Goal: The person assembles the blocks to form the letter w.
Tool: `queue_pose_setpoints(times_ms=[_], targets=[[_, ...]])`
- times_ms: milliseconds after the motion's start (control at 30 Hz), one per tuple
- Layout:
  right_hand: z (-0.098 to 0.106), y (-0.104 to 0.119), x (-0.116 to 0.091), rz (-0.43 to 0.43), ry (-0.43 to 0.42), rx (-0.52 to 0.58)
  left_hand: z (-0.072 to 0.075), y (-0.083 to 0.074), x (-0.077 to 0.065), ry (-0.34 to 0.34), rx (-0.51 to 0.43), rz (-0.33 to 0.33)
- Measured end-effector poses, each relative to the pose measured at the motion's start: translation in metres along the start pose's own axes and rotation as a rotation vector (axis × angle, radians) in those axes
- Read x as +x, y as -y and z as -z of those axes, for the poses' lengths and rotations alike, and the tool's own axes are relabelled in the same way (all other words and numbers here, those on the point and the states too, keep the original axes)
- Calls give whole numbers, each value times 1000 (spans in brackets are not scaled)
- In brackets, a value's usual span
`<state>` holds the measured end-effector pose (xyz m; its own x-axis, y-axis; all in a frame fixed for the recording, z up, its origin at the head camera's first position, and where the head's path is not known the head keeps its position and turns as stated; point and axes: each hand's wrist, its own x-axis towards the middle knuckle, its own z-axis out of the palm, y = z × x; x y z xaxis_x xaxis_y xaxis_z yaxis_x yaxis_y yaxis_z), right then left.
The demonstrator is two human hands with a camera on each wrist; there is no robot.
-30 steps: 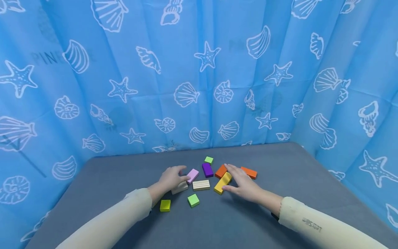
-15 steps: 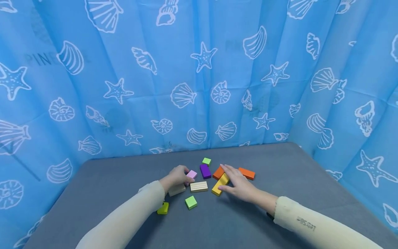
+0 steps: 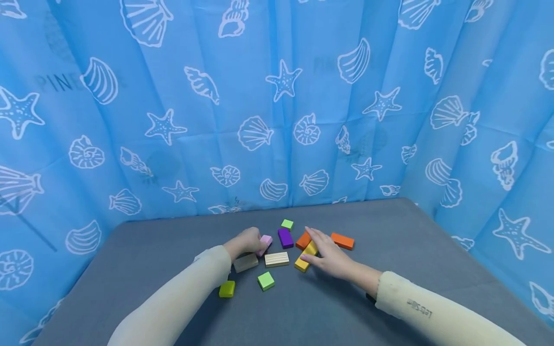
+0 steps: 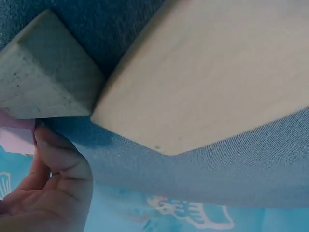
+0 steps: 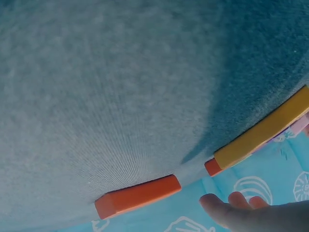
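Observation:
My left hand (image 3: 248,240) pinches a pink block (image 3: 266,243) on the table; in the left wrist view the thumb (image 4: 60,152) meets the pink block's edge. A plain wooden block (image 3: 245,263) lies just under that wrist, and a grooved wooden block (image 3: 277,259) is to its right. My right hand (image 3: 331,258) hovers, fingers extended, at the right side of a yellow block (image 3: 303,263), near an orange block (image 3: 303,239). Whether it touches the yellow block cannot be told from the head view; the right wrist view shows its fingers (image 5: 217,208) holding nothing.
A purple block (image 3: 285,238) and a small green block (image 3: 287,224) lie farther back. Another orange block (image 3: 343,240) is beyond the right hand. Nearer are a green block (image 3: 266,280) and a yellow-green block (image 3: 227,289). A blue curtain (image 3: 259,96) hangs behind the grey table (image 3: 311,312).
My left hand has moved forward over the pink block, and its spread fingers have closed on it. The right hand has barely moved. The head view has shifted slightly.

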<state>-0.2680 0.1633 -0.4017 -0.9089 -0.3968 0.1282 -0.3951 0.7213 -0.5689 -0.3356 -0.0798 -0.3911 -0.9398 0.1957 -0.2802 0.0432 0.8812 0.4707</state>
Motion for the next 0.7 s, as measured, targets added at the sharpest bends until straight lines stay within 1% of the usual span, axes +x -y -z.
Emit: queue_pose_setpoints(times_ms=[100, 200, 267, 367, 467, 633, 700], targets=[[-1, 2, 1, -1, 0, 12, 1, 4, 0, -35, -27, -23], [-1, 4, 1, -3, -1, 25, 5, 10, -3, -87, -98, -52], [-2, 6, 2, 0, 3, 31, 10, 15, -9, -120, -148, -63], [-3, 9, 2, 1, 6, 46, 18, 22, -21, -157, -225, -60], [-4, 12, 4, 10, 8, 56, 24, 31, -37, -179, -291, -57], [-8, 19, 8, 30, 18, 79, 28, 52, -63, -195, -350, -39], [-10, 22, 10, 41, 27, 95, 31, 61, -74, -199, -367, -16]])
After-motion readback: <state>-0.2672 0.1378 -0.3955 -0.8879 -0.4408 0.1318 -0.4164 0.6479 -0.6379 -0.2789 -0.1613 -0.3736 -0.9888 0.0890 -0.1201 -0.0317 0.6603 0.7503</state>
